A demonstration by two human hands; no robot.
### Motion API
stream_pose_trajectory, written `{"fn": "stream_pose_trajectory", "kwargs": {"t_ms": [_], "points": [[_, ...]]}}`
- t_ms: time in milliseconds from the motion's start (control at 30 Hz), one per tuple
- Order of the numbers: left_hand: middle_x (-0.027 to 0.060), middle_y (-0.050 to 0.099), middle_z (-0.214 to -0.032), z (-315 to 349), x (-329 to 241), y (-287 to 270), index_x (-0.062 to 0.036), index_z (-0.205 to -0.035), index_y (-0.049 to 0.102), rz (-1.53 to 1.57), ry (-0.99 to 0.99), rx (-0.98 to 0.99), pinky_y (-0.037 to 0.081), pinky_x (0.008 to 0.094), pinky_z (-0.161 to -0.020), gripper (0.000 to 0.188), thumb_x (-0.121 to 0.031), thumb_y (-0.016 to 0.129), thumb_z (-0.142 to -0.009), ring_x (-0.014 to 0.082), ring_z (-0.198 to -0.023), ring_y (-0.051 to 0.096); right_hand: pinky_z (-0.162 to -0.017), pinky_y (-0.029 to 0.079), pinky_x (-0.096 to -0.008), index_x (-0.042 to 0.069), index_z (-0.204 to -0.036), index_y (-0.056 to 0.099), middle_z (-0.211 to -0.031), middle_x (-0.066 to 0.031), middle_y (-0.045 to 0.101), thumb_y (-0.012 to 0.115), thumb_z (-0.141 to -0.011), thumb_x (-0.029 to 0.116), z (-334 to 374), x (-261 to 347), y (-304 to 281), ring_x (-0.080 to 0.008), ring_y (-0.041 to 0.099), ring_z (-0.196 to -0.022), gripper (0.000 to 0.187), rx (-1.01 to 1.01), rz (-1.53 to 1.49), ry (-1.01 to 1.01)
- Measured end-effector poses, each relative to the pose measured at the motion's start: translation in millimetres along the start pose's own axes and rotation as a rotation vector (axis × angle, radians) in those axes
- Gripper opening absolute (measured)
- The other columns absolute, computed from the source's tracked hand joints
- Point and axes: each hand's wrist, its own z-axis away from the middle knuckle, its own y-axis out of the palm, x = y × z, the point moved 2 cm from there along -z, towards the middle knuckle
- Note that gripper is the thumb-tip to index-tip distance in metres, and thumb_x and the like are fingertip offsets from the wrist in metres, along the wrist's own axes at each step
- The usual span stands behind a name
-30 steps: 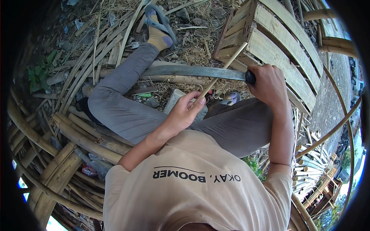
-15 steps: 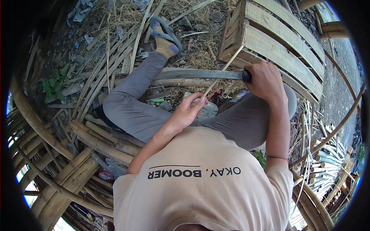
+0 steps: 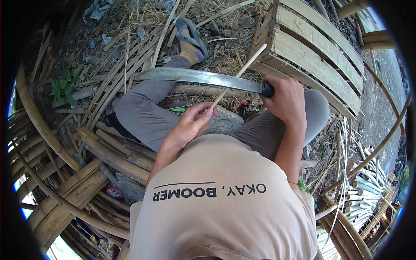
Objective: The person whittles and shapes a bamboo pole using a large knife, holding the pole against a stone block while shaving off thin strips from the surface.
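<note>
My right hand (image 3: pixel 284 97) is wrapped round the black handle of a machete (image 3: pixel 203 78). Its long, slightly curved blade reaches leftward across my lap, the tip over my left shin. A thin pale bamboo strip (image 3: pixel 242 69) slants up and to the right from my left hand (image 3: pixel 190 123), whose thumb and fingers pinch its lower end. Blade and strip cross at about the strip's middle; whether they touch I cannot tell. Below them, a grey stone (image 3: pixel 225 120) lies between my legs, partly hidden by my left hand and shirt.
A slatted wooden crate (image 3: pixel 303 54) stands at the far right, close to my right knee. Long bamboo strips (image 3: pixel 115 84) lie on the littered ground at left. Bamboo poles (image 3: pixel 112 158) flank me at lower left, and cut bamboo pieces (image 3: pixel 362 193) are stacked at right.
The machete has shifted left and its tip has risen. My right hand has moved left and slightly down. My left hand has also moved left, with the strip now steeper across the blade.
</note>
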Motion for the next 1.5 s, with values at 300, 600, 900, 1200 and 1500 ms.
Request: {"fn": "stream_pose_trajectory", "kwargs": {"t_ms": [300, 600, 900, 1200, 1500], "points": [[-0.0103, 0.028, -0.06, -2, 13, -4, -0.0084, -0.105, 0.053, 0.018, 0.009, -0.086, 0.017, 0.0198, -0.043, 0.022, -0.03, 0.051, -0.104, 0.0001, -0.048, 0.024, -0.072, 0.051, -0.0471, 0.008, -0.087, 0.07, -0.071, -0.0152, 0.066, 0.074, -0.065, 0.016, 7, 4, 34, -0.0359, 0.065, -0.076, 0.024, 0.013, -0.113, 0.072], [-0.0102, 0.032, -0.063, -18, 30, -11, -0.011, -0.099, 0.052, -0.022, -0.001, -0.121, 0.019, 0.021, -0.043, 0.019, -0.03, 0.051, -0.104, 0.0006, -0.048, 0.025, -0.067, 0.052, -0.045, 0.01, -0.08, 0.069, -0.067, -0.0148, 0.066, 0.071, -0.065, 0.016, 2, 5, 43, -0.0347, 0.067, -0.069, 0.016, 0.019, -0.045, 0.092], [-0.0098, 0.029, -0.06, -11, 1, -21, -0.0102, -0.102, 0.048, -0.014, -0.041, 0.013, 0.018, 0.02, -0.041, 0.021, -0.031, 0.051, -0.104, 0.0004, -0.047, 0.024, -0.067, 0.049, -0.0476, 0.009, -0.083, 0.068, -0.069, -0.0153, 0.065, 0.075, -0.063, 0.018, -7, 1, 36, -0.0364, 0.065, -0.072, 0.023, 0.012, -0.132, 0.087], [-0.0089, 0.033, -0.065, -19, 23, -23, -0.0108, -0.101, 0.049, 0.028, -0.058, 0.004, 0.019, 0.0205, -0.042, 0.018, -0.028, 0.054, -0.103, 0.0008, -0.048, 0.026, -0.066, 0.052, -0.0451, 0.01, -0.083, 0.067, -0.066, -0.0141, 0.065, 0.072, -0.065, 0.017, 9, 7, 56, -0.0342, 0.067, -0.069, 0.019, -0.062, -0.114, 0.133], [-0.0072, 0.033, -0.063, -17, 43, -16, -0.0082, -0.103, 0.046, 0.019, -0.097, 0.173, 0.021, 0.0196, -0.042, 0.021, -0.028, 0.051, -0.104, 0.0012, -0.048, 0.025, -0.069, 0.048, -0.0448, 0.007, -0.079, 0.062, -0.068, -0.0113, 0.064, 0.074, -0.059, 0.014, 52, 8, 54, -0.0341, 0.063, -0.07, 0.024, -0.083, -0.046, 0.22]]}}
